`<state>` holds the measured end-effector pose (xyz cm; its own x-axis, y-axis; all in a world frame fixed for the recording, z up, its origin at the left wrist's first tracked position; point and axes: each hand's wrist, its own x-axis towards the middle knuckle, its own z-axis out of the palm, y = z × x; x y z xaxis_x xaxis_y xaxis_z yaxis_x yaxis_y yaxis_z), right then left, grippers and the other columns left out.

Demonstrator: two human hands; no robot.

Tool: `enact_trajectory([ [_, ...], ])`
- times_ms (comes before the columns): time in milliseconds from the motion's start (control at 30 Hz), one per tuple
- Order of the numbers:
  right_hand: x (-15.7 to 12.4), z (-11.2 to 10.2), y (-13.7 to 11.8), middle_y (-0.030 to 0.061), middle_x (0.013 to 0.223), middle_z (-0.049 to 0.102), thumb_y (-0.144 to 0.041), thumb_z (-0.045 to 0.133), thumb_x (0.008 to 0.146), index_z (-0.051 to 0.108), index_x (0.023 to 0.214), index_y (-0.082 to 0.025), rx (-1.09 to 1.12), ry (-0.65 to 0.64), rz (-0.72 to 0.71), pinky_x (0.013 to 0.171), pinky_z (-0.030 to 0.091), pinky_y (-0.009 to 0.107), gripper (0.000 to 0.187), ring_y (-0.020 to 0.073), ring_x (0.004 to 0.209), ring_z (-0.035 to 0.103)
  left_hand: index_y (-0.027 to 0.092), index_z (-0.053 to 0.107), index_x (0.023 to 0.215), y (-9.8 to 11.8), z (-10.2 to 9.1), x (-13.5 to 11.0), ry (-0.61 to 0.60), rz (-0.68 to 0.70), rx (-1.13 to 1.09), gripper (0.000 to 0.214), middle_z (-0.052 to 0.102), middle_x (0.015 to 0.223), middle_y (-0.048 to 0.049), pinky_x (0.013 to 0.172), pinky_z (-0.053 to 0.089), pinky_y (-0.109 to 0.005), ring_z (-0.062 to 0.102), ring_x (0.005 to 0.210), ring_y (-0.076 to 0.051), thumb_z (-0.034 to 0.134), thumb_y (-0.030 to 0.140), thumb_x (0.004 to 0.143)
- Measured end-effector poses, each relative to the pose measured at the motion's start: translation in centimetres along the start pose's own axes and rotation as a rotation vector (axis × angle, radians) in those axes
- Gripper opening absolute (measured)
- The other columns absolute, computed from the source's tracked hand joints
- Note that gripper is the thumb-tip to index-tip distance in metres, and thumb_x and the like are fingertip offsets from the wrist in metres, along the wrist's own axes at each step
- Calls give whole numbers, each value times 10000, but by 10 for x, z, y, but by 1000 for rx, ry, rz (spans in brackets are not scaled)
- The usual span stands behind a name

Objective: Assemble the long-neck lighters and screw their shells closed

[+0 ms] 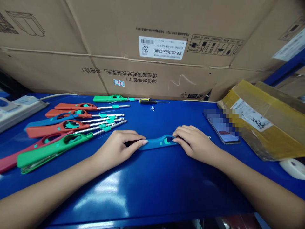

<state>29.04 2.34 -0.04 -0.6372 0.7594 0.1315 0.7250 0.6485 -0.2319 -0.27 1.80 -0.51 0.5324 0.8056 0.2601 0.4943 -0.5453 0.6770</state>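
Note:
Between my two hands lies a blue long-necked lighter [154,144] with a teal trigger, held level just over the blue table. My left hand [122,144] pinches the handle end between thumb and fingers. At the other end, my right hand [193,141] grips the lighter by the trigger opening and neck, hiding most of the metal tube. To the left is a group of similar lighters; the closest to me is a green lighter [54,148], with an orange lighter [56,128] behind it. Their metal tubes point right.
A cardboard box [114,38] stands along the back. Near it lie another green lighter [105,99] and a screwdriver [148,101]. A phone [224,127], a yellow-taped carton [269,127] and a white object [294,168] are on the right. A power strip [19,109] sits far left.

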Motion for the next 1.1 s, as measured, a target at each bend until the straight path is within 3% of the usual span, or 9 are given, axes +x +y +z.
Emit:
enact_trajectory([
  [200,-1,3,0,43,930,688,-291,514,1031,615,955,-198,87,56,44,800,401,364,157,206,874,601,204,788,1049,-4,-1,1,52,98,71,222,753,903,-60,752,564,-278,686,817,-172,599,298,980],
  [333,0,1,3,58,995,692,-297,582,1004,615,1001,-201,110,136,-17,834,425,368,102,211,936,620,205,784,1062,-2,-2,-1,101,101,58,199,728,945,-59,737,565,-258,685,819,-160,654,296,943],
  [567,-5,-13,-1,59,1019,680,-227,614,968,653,1000,-228,126,-12,-167,907,465,396,50,212,975,613,213,737,1164,-4,1,-1,-11,104,52,258,733,1077,-79,908,574,-330,693,982,-202,630,307,948],
  [700,3,-11,-7,51,953,699,-208,623,942,657,979,-218,291,155,-103,855,504,362,51,190,902,642,214,734,1166,-4,5,0,-24,88,20,258,737,1088,-78,899,574,-327,695,981,-199,650,310,943],
  [800,23,-11,-2,64,986,694,-164,590,926,651,1017,-207,253,260,-1,826,536,350,118,192,898,650,217,738,1162,2,7,1,-49,92,-7,256,746,1087,-77,913,564,-338,692,993,-205,675,303,929],
  [967,83,-20,19,147,1242,643,-145,586,904,605,1225,-153,124,226,13,962,527,446,322,254,1105,636,225,750,1135,9,1,16,-21,30,6,270,747,1093,-64,942,536,-346,682,1017,-209,677,374,922],
  [1100,145,-20,27,161,1314,628,-177,572,960,606,1265,-127,47,177,-9,1080,466,450,312,262,1253,572,185,754,1091,1,-2,40,54,-38,59,264,752,1051,-80,878,531,-351,683,958,-222,607,355,953],
])
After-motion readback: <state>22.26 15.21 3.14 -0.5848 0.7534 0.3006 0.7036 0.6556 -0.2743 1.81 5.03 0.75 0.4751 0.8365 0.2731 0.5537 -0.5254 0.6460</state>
